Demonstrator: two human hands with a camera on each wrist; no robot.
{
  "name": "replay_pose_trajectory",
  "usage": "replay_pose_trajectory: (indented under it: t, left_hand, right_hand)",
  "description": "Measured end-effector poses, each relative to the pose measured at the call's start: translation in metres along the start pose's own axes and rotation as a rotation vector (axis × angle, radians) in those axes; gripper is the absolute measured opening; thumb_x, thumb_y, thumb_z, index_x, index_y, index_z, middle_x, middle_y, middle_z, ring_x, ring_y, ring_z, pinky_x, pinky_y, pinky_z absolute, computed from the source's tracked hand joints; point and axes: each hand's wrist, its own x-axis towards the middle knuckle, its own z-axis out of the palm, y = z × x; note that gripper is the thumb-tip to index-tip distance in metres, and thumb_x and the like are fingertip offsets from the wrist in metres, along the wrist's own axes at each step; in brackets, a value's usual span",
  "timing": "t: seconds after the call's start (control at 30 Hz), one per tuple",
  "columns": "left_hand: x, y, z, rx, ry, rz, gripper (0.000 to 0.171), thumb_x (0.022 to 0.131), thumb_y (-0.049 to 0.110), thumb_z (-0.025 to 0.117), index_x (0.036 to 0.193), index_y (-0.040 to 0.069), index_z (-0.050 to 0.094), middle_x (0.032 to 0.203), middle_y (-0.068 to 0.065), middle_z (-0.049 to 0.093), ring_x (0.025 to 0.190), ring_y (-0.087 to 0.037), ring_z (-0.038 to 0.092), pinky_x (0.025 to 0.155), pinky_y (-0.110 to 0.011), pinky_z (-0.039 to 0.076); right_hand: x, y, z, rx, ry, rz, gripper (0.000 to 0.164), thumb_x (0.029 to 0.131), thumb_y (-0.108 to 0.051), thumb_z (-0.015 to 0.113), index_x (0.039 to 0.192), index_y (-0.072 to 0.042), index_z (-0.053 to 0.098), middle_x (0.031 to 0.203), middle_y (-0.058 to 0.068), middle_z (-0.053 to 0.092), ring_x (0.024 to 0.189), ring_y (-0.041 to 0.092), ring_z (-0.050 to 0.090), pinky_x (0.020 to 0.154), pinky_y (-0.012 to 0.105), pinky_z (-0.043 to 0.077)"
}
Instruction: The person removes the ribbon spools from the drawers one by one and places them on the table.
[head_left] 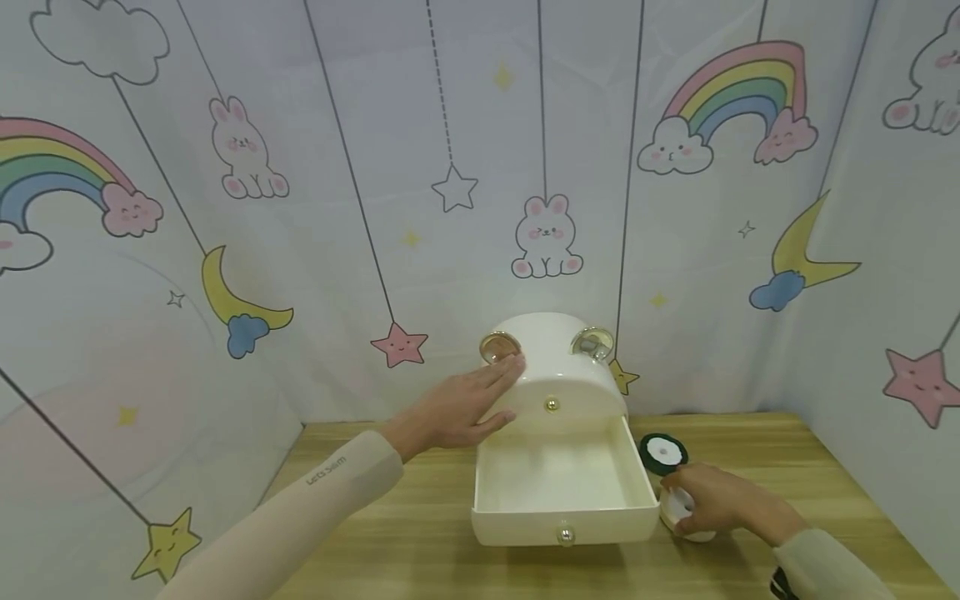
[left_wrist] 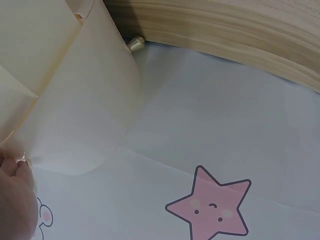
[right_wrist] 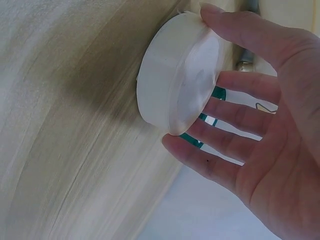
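Grasping the roll (right_wrist: 172, 75) at the head view's lower right, the right hand (head_left: 723, 500) is working just beside the pulled-out drawer (head_left: 517, 530); careless swinging could be catching its rim or nudging the spool (head_left: 663, 452) beyond. At centre, the left hand (head_left: 472, 408) is resting, fingers extended, against the box (head_left: 558, 346); heavy pressing could be tipping it.

A booth-like setting: cloth (head_left: 465, 267) printed with rainbows (head_left: 738, 87) and rabbits (head_left: 547, 240) walls 3 sides of a wood-grain desk (head_left: 420, 517).
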Motion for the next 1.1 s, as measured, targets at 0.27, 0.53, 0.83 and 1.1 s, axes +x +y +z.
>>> replay_pose_trajectory:
  t: [0.27,0.53,0.83,1.1]
  left_hand:
    - [0.000,-0.001,0.001,-0.001,0.006,0.007,0.074,0.112,0.045,0.041,0.169,0.006,0.014,0.177,-0.011,0.019,0.163,-0.026,0.027,0.131,-0.041,0.032]
    - [-0.001,-0.002,0.001,0.003,0.014,0.006,0.074,0.112,0.045,0.041,0.169,0.006,0.015,0.176,-0.011,0.021,0.163,-0.026,0.028,0.130,-0.042,0.033]
    - [-0.003,-0.002,0.001,0.003,0.015,0.002,0.074,0.112,0.044,0.042,0.169,0.006,0.015,0.176,-0.012,0.021,0.163,-0.027,0.029,0.130,-0.042,0.034]
    - [-0.002,0.000,0.000,-0.024,0.013,0.005,0.074,0.112,0.044,0.042,0.169,0.007,0.014,0.177,-0.010,0.019,0.163,-0.026,0.026,0.130,-0.043,0.033]
  right_hand:
    - [-0.001,0.002,0.001,-0.027,0.022,-0.029,0.060,0.073,-0.036,0.096,0.117,-0.002,0.073,0.114,0.010,0.075,0.101,0.030,0.070,0.087,0.049,0.059]
    - [-0.004,-0.012,-0.012,-0.060,0.082,-0.101,0.051,0.077,-0.032,0.092,0.114,-0.003,0.075,0.109,0.008,0.074,0.095,0.027,0.072,0.081,0.045,0.061]
    - [-0.011,-0.036,-0.037,-0.130,0.201,-0.170,0.044,0.088,-0.030,0.084,0.120,-0.002,0.074,0.119,0.016,0.075,0.102,0.034,0.075,0.084,0.047,0.063]
    - [-0.029,-0.067,-0.063,-0.298,0.485,-0.261,0.031,0.086,-0.025,0.086,0.112,-0.012,0.077,0.102,0.000,0.078,0.078,0.015,0.074,0.064,0.030,0.059]
